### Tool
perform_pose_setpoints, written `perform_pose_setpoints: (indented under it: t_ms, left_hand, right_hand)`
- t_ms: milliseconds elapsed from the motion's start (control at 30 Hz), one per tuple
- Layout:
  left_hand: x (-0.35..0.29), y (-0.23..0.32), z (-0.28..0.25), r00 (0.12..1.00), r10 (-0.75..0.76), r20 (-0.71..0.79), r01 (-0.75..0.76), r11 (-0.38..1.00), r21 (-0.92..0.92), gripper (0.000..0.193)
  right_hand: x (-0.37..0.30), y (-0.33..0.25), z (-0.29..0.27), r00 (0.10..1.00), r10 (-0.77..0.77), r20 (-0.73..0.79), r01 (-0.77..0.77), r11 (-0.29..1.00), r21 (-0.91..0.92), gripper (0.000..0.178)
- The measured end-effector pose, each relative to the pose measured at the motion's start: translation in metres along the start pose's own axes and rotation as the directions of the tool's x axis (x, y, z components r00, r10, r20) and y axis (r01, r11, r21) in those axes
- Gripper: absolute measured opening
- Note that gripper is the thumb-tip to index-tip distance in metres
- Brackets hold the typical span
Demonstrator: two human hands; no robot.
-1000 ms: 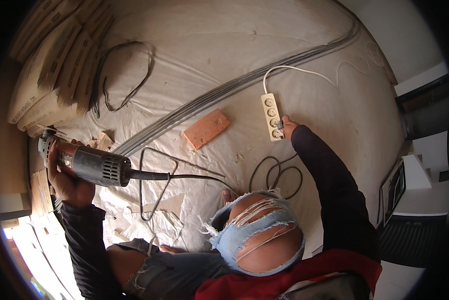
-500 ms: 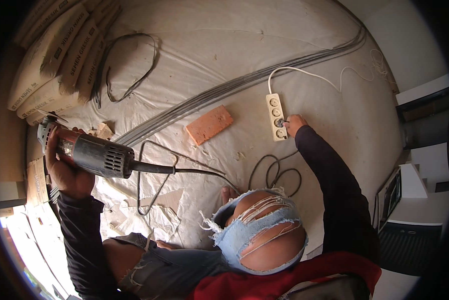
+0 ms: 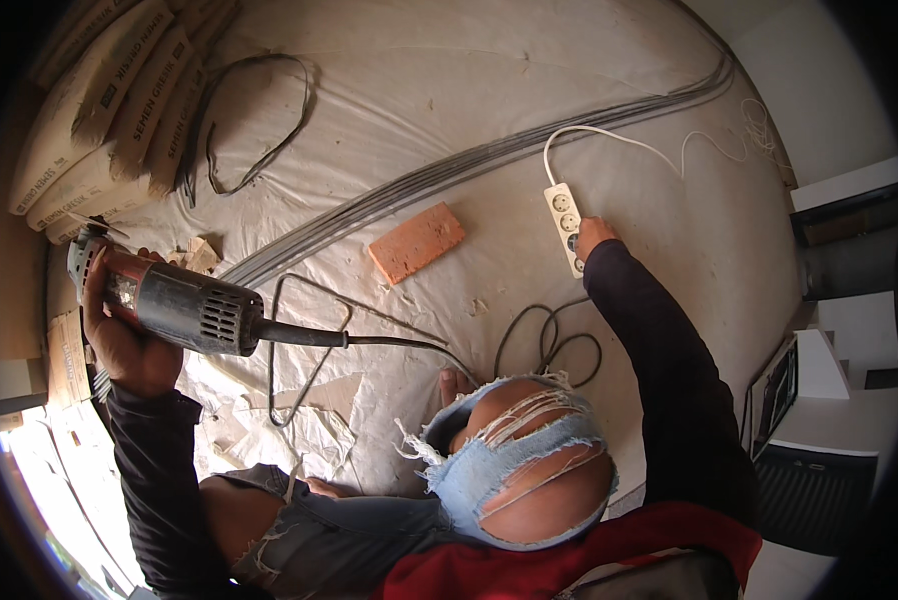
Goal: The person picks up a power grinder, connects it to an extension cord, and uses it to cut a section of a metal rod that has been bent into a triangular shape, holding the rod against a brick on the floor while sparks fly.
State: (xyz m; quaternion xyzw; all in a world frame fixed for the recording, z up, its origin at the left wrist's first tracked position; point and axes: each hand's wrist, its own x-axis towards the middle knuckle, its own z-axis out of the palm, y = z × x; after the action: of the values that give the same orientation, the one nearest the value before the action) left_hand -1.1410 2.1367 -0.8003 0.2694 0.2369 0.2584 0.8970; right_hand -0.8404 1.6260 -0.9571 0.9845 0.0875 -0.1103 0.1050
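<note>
My left hand (image 3: 134, 345) is wrapped around the front of an angle grinder (image 3: 194, 305), held up at the left with its disc (image 3: 99, 226) uppermost. The grinder's black cord (image 3: 399, 342) trails right past my knee and loops on the floor. On the right, the closed fingers of my right hand (image 3: 596, 238) grip a dark plug (image 3: 572, 242) at a socket of a cream power strip (image 3: 562, 205). My fingers partly cover the plug, so I cannot tell how deep it sits.
An orange brick (image 3: 416, 243) lies left of the strip. Long grey rods (image 3: 369, 208) run diagonally across the sheeted floor, and a bent rod (image 3: 314, 290) lies nearer. Cement sacks (image 3: 99, 130) are stacked far left. White furniture (image 3: 829, 410) stands at the right.
The power strip has tilted and its far end has shifted right. My right hand has moved a little farther away and over the strip. The grinder has drifted slightly left.
</note>
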Motion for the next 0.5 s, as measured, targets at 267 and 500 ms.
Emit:
perform_pose_setpoints:
  t_ms: [267, 500]
  left_hand:
    - [0.002, -0.005, 0.002, 1.000, 0.000, -0.006, 0.000, 1.000, 0.013, 0.022]
    - [0.004, -0.012, 0.005, 0.999, 0.024, -0.048, -0.023, 1.000, 0.018, 0.024]
  right_hand:
    - [0.001, 0.011, -0.004, 1.000, 0.028, 0.009, -0.028, 0.999, 0.031, 0.022]
    - [0.020, 0.090, 0.062, 0.992, -0.019, -0.125, 0.033, 0.993, 0.114, 0.020]
